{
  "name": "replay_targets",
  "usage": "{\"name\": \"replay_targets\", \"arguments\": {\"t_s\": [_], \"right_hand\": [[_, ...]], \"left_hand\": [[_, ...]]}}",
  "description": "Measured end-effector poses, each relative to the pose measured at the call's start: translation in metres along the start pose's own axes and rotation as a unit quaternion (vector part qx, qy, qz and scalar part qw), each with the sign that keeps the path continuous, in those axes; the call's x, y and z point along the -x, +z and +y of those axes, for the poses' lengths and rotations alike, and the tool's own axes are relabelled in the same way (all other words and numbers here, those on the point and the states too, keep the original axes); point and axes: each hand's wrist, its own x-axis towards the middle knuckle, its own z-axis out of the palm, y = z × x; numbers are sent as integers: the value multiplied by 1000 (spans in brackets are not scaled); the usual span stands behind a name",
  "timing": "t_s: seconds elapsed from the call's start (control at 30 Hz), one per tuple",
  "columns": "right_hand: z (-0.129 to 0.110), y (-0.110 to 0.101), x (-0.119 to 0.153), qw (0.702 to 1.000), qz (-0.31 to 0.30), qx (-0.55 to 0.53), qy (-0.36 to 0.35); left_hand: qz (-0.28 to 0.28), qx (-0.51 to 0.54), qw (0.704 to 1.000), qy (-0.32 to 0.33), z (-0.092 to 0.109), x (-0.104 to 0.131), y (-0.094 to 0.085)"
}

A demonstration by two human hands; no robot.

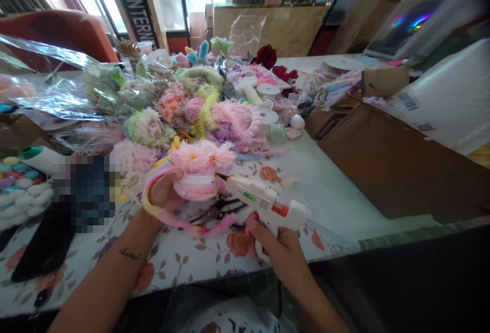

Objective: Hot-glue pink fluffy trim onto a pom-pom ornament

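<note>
My left hand (167, 193) is closed around a pink fluffy flower piece (197, 186), with tulle-like blossoms along its top. A fuzzy pink and yellow strip (168, 216) loops from it past my wrist, down and to the right. In my right hand (273, 243) is a white hot glue gun (264, 197), its dark nozzle pointing left at the pink piece's right side. Whether the nozzle touches it, I cannot tell. Beneath the pink piece, dark-handled pliers or cutters (220, 210) lie on the flowered tablecloth (172, 271), partly hidden.
Artificial flowers (151, 128), plastic wrap and ribbon spools (268, 115) heap up behind my hands. At right stands a cardboard box (401, 164) beside a large white package (447, 98). A bag of colored pompoms (26, 190) and a black flat object (46, 241) lie at left.
</note>
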Motion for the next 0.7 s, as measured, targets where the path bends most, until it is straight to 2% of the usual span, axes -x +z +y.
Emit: {"name": "replay_targets", "arguments": {"t_s": [0.33,0.7], "right_hand": [[5,-1,-3,999,-32,-31,-21],[0,-1,-1,1000,-10,26,-5]], "left_hand": [[12,-9,1000,-5,0,1,1],[-2,-3,1000,-22,0,2,-1]]}}
